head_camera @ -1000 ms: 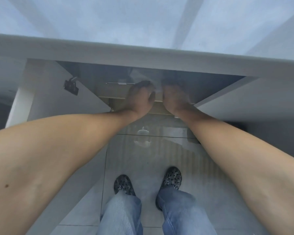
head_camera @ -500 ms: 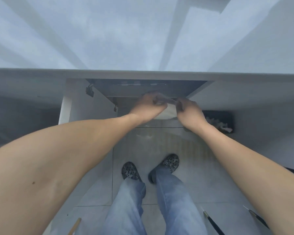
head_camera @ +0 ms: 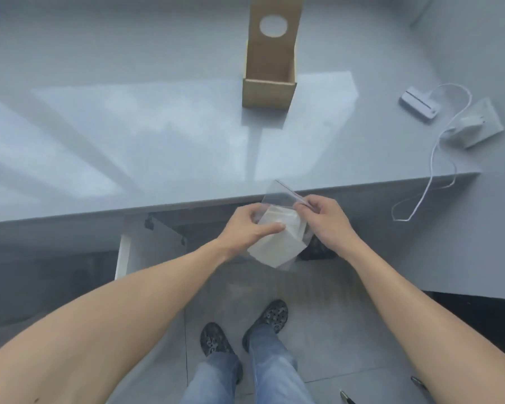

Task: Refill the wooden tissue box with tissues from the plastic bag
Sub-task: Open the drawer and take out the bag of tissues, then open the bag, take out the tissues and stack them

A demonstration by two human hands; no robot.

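Head view: I have the plastic bag (head_camera: 277, 228) out of the cupboard now, held in the air just in front of the worktop (head_camera: 158, 126) edge, with the white stack of tissues (head_camera: 274, 243) showing through it. My left hand (head_camera: 247, 228) grips the bag's side, thumb laid across the tissues, and my right hand (head_camera: 322, 218) pinches the strip along the bag's mouth at about 1 o'clock from the stack. I judge this as the start of opening the bag; the mouth looks closed to me, though the clear film makes that hard to tell.

The wooden tissue box (head_camera: 270, 65) stands upright at 12 o'clock, well apart from my hands, its top open and its lid, with the round hole, tilted back. I cannot see any tissues in it. So the refill itself is not yet begun, only the supply is fetched.

Half a second ago both hands were low under the worktop, at the open cupboard, closing on the white bundle; a second ago they reached deeper into its shadow. Since then I have straightened up, so the box, a white cable (head_camera: 432, 158) and a small white device (head_camera: 419, 104) at 2 o'clock come into sight.
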